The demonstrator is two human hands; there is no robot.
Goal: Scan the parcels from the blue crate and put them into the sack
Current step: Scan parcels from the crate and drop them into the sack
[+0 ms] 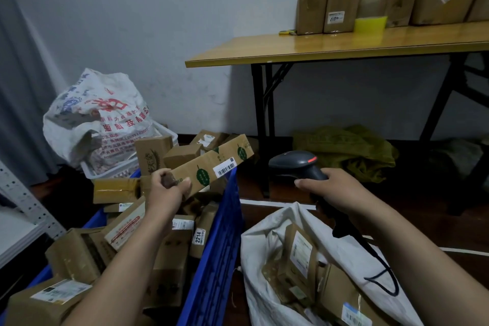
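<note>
My left hand [168,188] grips one end of a long brown parcel [214,164] with green round prints, held above the blue crate [219,246]. The parcel's white barcode label [225,169] faces up and right. My right hand [325,188] holds a dark handheld scanner [296,164] by its grip, its head with a red light pointing left toward the parcel. The crate holds several brown cardboard parcels [169,254]. To its right stands the open white sack [264,259] with several parcels [301,267] inside.
A printed white bag [105,114] sits in a white basket [116,169] behind the crate. A yellow folding table [330,47] at the right carries cardboard boxes [328,8]. A green cloth [344,151] lies under it. A metal shelf [21,206] stands at left.
</note>
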